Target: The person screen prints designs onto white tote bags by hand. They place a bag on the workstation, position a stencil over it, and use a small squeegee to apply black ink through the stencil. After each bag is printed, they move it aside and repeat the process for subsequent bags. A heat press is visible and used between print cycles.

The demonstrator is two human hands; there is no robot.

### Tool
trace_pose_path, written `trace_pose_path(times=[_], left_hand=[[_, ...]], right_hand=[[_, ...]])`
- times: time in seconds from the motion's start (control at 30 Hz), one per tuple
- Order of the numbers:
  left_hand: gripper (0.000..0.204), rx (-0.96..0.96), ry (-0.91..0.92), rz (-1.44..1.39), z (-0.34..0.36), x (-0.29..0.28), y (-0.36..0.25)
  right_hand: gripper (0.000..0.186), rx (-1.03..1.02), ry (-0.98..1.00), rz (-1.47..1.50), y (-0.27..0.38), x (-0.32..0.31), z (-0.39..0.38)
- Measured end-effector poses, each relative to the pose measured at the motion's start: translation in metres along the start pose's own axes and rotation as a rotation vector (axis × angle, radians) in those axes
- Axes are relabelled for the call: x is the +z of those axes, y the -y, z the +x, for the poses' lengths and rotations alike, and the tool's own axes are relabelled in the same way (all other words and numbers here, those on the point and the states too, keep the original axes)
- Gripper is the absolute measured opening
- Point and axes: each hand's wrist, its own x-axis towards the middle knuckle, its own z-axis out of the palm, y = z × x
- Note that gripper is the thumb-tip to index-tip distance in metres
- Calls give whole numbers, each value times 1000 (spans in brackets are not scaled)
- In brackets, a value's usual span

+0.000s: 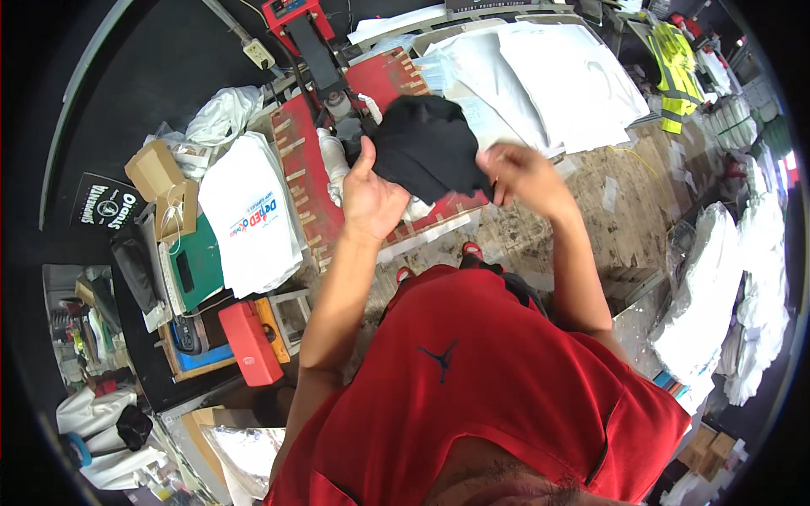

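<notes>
A bunched black cloth [432, 145] is spread in front of me, over the near part of a heat press with a red-and-black upper arm [319, 52]. My left hand [373, 201] is at the cloth's left edge, thumb raised, its fingers hidden beneath the fabric and supporting it. At the right edge, my right hand [530, 179] has curled fingers closed on the cloth; it is slightly blurred. White wrapped parts [332, 164] of the press show beside the cloth. Below lies its red board [295, 135] with tan tape pieces along the edges.
To the left sits a stack of white printed bags [251, 211], near an open cardboard box [160, 173] and a red case [251, 344]. White sheets [565, 84] cover the table at far right. White bundles [704, 295] and a yellow safety vest [675, 76] are on the right.
</notes>
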Motion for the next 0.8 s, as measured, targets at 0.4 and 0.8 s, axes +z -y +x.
trace_pose_path(times=[0.4, 0.8], left_hand=[[44, 325, -186, 282, -18, -34, 57], [92, 260, 205, 1017, -16, 2, 9]], right_hand=[[61, -311, -52, 839, -31, 57, 36], [52, -399, 308, 622, -15, 33, 33]])
